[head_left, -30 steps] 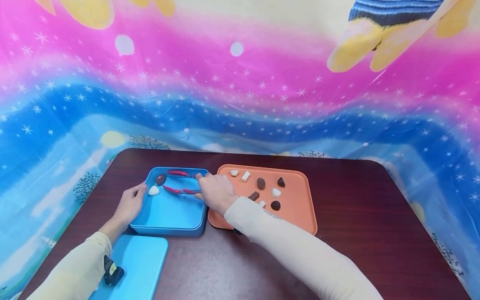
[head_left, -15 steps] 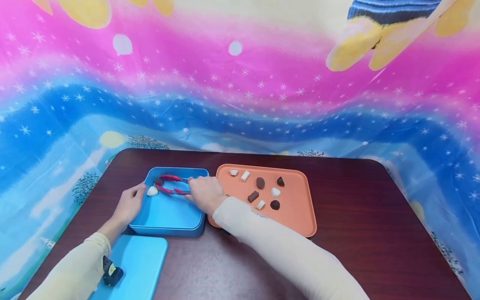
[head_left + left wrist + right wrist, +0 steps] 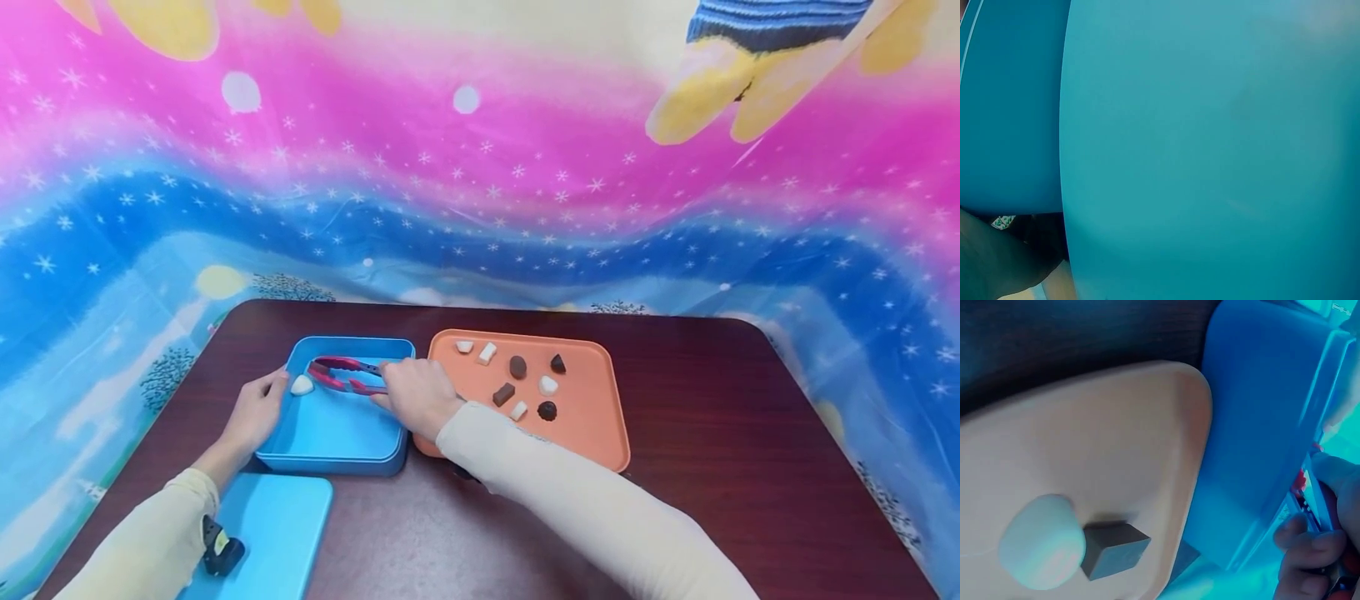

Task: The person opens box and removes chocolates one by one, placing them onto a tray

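My right hand (image 3: 422,396) grips a pair of tongs (image 3: 360,367) with red tips, held low inside the blue box (image 3: 337,446). The tips are drawn together near the box's far left corner. A brown chocolate piece seen there earlier is not distinct now; whether the tips hold it I cannot tell. Just left of the tips lies a white piece (image 3: 302,385). My left hand (image 3: 255,412) holds the box's left wall, thumb at the rim. In the right wrist view, fingers (image 3: 1310,550) curl round the tongs' handles.
Right of the box, an orange tray (image 3: 585,442) bears several brown and white chocolate-like pieces, among them a dark fluted one (image 3: 547,411). A light blue lid (image 3: 288,517) lies in front of the box, under the left forearm. A patterned cloth hangs behind the table.
The tongs moved left toward the brown piece, and their spread tips came together. The brown piece is no longer plainly visible. My left hand has stayed at the box wall.
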A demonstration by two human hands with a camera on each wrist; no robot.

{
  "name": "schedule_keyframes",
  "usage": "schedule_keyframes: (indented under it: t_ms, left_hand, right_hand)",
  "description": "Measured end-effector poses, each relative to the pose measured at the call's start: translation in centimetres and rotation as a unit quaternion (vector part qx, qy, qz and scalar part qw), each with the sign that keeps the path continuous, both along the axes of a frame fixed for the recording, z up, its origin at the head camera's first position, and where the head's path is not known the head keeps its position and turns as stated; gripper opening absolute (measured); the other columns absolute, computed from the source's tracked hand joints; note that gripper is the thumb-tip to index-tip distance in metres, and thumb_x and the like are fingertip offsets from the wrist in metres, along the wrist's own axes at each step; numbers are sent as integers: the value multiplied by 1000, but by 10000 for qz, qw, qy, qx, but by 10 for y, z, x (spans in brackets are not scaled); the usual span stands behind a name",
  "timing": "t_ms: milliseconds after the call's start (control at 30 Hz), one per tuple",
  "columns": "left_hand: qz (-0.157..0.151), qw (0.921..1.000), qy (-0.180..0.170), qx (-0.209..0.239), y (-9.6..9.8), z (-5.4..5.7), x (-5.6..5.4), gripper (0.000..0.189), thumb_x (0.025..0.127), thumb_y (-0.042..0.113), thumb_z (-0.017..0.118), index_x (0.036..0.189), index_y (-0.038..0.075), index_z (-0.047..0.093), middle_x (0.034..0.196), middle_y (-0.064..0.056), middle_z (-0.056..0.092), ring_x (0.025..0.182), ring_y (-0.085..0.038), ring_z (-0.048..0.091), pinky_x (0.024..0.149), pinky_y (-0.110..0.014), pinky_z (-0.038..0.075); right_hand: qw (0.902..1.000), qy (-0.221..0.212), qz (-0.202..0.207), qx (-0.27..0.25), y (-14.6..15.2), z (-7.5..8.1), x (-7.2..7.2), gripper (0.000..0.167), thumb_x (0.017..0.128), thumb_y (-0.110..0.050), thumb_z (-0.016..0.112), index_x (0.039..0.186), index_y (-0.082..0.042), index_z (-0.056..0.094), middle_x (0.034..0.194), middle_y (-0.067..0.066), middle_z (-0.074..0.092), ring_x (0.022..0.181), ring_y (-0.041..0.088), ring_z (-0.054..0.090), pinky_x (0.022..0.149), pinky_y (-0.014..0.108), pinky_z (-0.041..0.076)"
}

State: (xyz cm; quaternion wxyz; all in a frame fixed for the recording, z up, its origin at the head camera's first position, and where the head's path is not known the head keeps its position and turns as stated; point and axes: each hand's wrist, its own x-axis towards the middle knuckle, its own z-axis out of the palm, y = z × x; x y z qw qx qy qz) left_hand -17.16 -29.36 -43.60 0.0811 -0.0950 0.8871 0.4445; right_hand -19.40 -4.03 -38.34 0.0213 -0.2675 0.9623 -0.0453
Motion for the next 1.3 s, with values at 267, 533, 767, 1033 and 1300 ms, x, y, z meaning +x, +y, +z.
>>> schedule_keyframes:
  t_ms: [267,533,767,1033,1300]
  left_hand:
    - [-16,10000,-16,-38,-1,0,0,68,111,45,17,158,-5,16,164,-31,19,152,-52,17,121,-68,21]
    - [-21,10000,-11,-25,-1,0,1,70,110,46,16,158,-5,15,164,-31,18,151,-53,17,120,-69,22]
    - [63,9999,-100,46,0,-2,1,70,110,49,17,160,0,14,165,-30,19,152,-53,18,120,-70,22]
    - [68,9998,-143,99,1,-2,3,70,110,49,18,161,1,13,166,-28,16,153,-52,16,120,-70,21]
    - [42,9998,-158,94,0,1,4,70,110,49,16,161,1,12,167,-27,15,154,-51,13,121,-69,19]
  right_hand:
    - [9987,-86,-6,-503,16,1,8,45,95,-51,66,131,-23,68,69,-3,67,59,9,59,40,19,41]
    - [9958,-244,71,-875,32,7,19,48,97,-49,64,137,-22,63,59,-5,54,53,7,53,42,19,40]
    - [9954,-121,89,-947,47,2,24,50,96,-50,65,138,-22,63,58,-7,52,54,5,50,44,18,38]
    - [9941,47,24,-1085,64,2,30,48,95,-51,66,134,-22,67,64,-9,57,57,4,51,44,19,37]
    - [9918,19,-111,-1272,83,6,41,36,94,-49,69,116,-21,72,62,-10,54,55,6,48,43,22,37]
